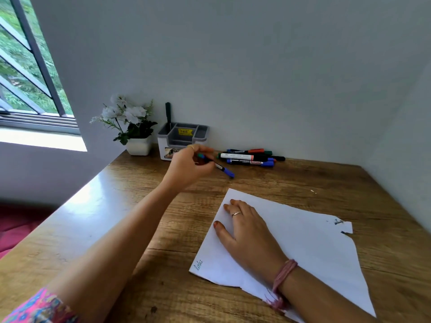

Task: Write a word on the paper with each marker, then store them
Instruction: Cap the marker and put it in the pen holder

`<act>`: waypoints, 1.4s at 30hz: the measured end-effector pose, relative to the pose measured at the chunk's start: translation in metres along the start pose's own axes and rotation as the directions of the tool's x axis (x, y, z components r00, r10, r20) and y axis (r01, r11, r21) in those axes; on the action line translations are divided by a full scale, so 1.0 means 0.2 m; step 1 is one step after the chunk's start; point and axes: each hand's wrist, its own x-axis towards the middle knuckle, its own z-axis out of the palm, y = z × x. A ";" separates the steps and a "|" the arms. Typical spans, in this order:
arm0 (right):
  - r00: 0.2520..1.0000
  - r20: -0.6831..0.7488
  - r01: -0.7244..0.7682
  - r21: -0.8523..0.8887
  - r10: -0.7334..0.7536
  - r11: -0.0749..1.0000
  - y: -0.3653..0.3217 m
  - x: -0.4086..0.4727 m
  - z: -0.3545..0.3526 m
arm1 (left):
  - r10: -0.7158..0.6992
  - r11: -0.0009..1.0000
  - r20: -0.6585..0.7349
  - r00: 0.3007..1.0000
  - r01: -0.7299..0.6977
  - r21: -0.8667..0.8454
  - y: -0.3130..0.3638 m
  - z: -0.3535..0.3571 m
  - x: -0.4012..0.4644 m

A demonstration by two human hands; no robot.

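Left hand (186, 167) grips a blue-capped marker (221, 169) above the table between organizer (183, 139) and paper (291, 238), right hand (247, 227) flat on the paper; probable step: fetching marker, next uncap and write

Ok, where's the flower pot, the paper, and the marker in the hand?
Flower pot (139, 145), head view: front of the white pot.
Paper (303, 243), head view: bare middle of the sheet.
Blue marker (229, 173), head view: its blue cap, beyond the left hand (189, 167).

A pink-and-blue patterned sleeve (39, 308), a pink thread wristband (283, 276) (wrapped several times), and 2 finger rings (236, 213).
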 end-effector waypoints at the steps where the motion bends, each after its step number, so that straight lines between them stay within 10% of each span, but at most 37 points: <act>1: 1.000 -0.002 -0.003 0.002 0.003 1.000 0.00 0.00 0.00 | -0.041 0.988 -0.026 0.999 0.036 -0.152 0.02 -0.02 -0.03; 10: 1.000 0.000 -0.008 0.020 0.008 1.000 0.00 0.01 0.00 | -0.227 0.746 -0.073 0.971 0.126 -0.655 0.08 -0.15 -0.19; 20: 0.986 -0.168 0.032 0.320 0.023 0.947 -0.03 0.04 -0.11 | -0.224 0.714 0.153 0.962 0.269 -0.647 0.15 -0.11 -0.26; 25: 0.995 -0.043 -0.030 0.707 0.085 0.707 -0.12 0.03 -0.22 | -0.143 0.684 0.276 0.950 0.296 -0.666 0.19 -0.05 -0.30; 33: 0.986 -0.019 -0.097 0.742 0.166 0.664 -0.09 0.03 -0.25 | -0.122 0.691 0.316 0.941 0.310 -0.654 0.18 -0.03 -0.29; 42: 0.993 0.017 -0.084 0.808 0.119 0.584 -0.06 0.04 -0.24 | -0.139 0.801 0.759 0.636 0.523 -0.292 0.23 -0.06 -0.35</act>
